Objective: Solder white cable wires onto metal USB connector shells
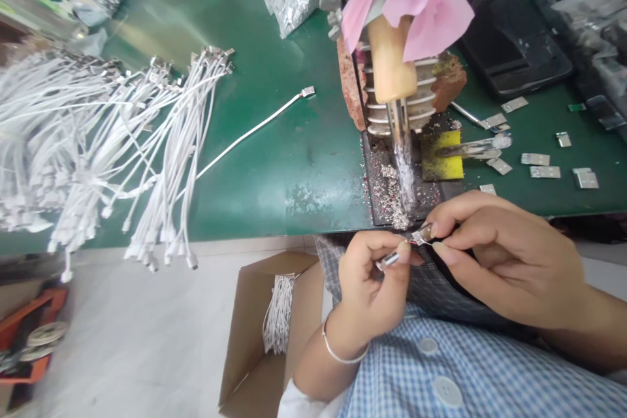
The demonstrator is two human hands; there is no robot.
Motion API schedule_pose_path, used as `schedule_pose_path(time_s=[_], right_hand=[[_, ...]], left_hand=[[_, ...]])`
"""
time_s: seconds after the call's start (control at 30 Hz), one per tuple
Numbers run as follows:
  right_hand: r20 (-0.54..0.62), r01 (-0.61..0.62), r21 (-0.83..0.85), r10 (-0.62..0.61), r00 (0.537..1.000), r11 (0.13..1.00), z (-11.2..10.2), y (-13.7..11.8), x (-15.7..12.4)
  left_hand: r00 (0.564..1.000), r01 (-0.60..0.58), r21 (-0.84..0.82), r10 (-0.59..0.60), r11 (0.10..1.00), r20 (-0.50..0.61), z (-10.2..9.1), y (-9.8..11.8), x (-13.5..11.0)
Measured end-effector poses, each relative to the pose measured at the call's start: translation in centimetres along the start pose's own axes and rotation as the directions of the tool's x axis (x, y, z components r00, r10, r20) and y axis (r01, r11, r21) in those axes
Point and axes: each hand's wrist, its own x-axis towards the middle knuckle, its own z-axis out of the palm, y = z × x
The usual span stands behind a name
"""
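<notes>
Connectors [389,260], two; left hand [365,290], right hand [494,261].

metal shell [422,233]: shiny | cables [161,144]: smooth white plastic | table [274,163]: matt green | box [255,333]: cardboard

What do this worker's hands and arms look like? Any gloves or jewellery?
Both hands are bare, no gloves. The left hand has a thin pale bangle on the wrist and a white sleeve edge near the elbow. The right hand and forearm wear nothing visible.
</notes>
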Motion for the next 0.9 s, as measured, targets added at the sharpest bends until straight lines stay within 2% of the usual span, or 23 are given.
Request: schedule_pose_path(time_s=[0.1, 0.2, 0.33, 0.43, 0.53, 0.63, 0.8, 0.9], right_hand=[[0.003, -0.003, -0.005, 0.003, 1.000, 1.000, 0.0, -0.1, -0.2], [0.007, 0.020, -0.040, -0.020, 1.000, 0.999, 0.1, -0.1, -0.2], [-0.003, 0.044, -0.077, -0.044, 0.999, 0.996, 0.4, -0.1, -0.2], [-0.007, 0.042, -0.090, -0.043, 0.999, 0.995, 0.4, -0.2, 0.1], [-0.002, 0.033, -0.067, -0.033, 0.999, 0.997, 0.2, -0.1, 0.3], [0.017, -0.011, -0.024, 0.011, 1.000, 1.000, -0.1, 0.0, 0.2], [-0.051, -0.087, 0.168, 0.097, 0.994, 0.982, -0.3, 0.3, -0.7], [0.022, -0.168, 0.177, 0.167, 0.986, 0.970, -0.3, 0.4, -1.4]], left_hand=[[0.999, 0.027, -0.019, -0.026, 0.999, 0.021, 0.0, 0.0, -0.1], [0.999, -0.053, 0.115, 0.053, 0.992, -0.003, -0.2, 0.1, 0.1], [0.983, -0.177, 0.301, 0.184, 0.937, 0.005, -0.6, 0.4, 0.3], [0.978, -0.205, 0.351, 0.208, 0.914, 0.031, -1.0, 0.6, 0.6], [0.981, -0.195, 0.295, 0.183, 0.935, 0.068, -1.1, 0.7, 0.9], [0.993, -0.107, 0.177, 0.096, 0.978, 0.071, -0.9, 1.0, 0.9], [0.997, 0.017, 0.042, -0.020, 0.999, 0.074, -0.7, 1.4, 0.2], [0.994, 0.029, 0.015, -0.030, 0.999, 0.108, -0.8, 1.4, -0.2]])
